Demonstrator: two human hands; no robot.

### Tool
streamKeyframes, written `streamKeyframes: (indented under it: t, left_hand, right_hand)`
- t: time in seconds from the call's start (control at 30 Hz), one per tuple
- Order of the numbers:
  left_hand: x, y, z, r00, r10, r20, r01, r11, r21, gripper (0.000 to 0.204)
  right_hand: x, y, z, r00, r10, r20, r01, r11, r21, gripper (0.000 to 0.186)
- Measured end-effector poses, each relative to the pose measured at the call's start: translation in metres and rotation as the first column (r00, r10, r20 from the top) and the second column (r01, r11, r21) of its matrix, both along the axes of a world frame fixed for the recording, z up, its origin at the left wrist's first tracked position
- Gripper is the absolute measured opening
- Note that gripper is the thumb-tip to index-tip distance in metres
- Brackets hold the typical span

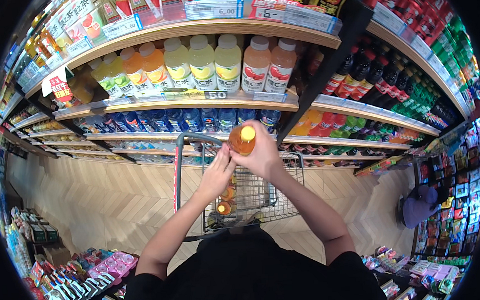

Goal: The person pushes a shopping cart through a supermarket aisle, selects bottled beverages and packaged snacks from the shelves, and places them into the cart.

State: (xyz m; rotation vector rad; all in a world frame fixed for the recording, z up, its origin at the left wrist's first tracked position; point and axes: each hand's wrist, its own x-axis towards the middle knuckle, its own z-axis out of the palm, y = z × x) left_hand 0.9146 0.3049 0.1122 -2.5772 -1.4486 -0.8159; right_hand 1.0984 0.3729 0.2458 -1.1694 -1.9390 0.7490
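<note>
My right hand (263, 158) is wrapped round a bottle of amber drink (242, 145) with a yellow cap, held above the shopping cart (290, 203). Close against the bottle's lower left side is my left hand (217, 172), its fingers stretched out; whether they touch the bottle or my right hand is hard to make out. Below, inside the wire cart, a similar yellow-capped bottle (224, 208) stands among other amber bottles (228, 193), partly hidden by the left forearm.
Ahead runs a wooden drinks shelf (182, 101) with juice bottles (201, 61) above blue-labelled bottles (191, 120). Dark and green soda bottles fill the shelving at right. A person in purple (419, 206) is at far right. Packaged goods (85, 275) lie behind left.
</note>
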Motion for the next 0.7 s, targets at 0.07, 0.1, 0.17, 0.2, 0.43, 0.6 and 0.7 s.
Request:
streamKeyframes:
  t: [0.07,0.1,0.17,0.2,0.43,0.6,0.7]
  left_hand:
    - [-0.012,-0.024,-0.017,0.999,0.006,-0.046,-0.019,0.956,-0.293,0.070]
    - [-0.015,-0.038,-0.028,0.999,0.026,-0.046,-0.044,0.878,-0.476,0.066]
    - [-0.023,-0.071,-0.059,0.993,0.069,-0.097,-0.116,0.721,-0.683,0.056]
    - [-0.028,-0.092,-0.082,0.988,0.078,-0.133,-0.151,0.668,-0.729,0.051]
    - [-0.024,-0.181,-0.092,0.953,0.287,-0.097,-0.280,0.714,-0.642,0.052]
    - [-0.016,-0.192,-0.104,0.956,0.263,-0.132,-0.282,0.688,-0.668,0.062]
    - [-0.017,-0.191,-0.104,0.962,0.207,-0.181,-0.274,0.702,-0.657,0.064]
  right_hand:
    - [-0.008,0.012,-0.074,1.000,0.023,-0.002,-0.024,0.995,-0.101,0.067]
    - [-0.013,0.017,-0.115,0.999,0.015,0.029,-0.013,0.997,-0.076,0.066]
    - [-0.025,0.025,-0.179,0.998,0.012,0.065,-0.003,0.990,-0.141,0.066]
    - [-0.030,0.028,-0.208,0.996,0.020,0.090,-0.007,0.990,-0.140,0.065]
    - [-0.054,0.025,-0.326,0.976,0.056,0.212,0.018,0.943,-0.332,0.062]
    - [-0.065,0.024,-0.337,0.967,0.074,0.245,0.023,0.928,-0.372,0.060]
    - [-0.070,0.025,-0.339,0.956,0.107,0.273,0.023,0.901,-0.434,0.057]
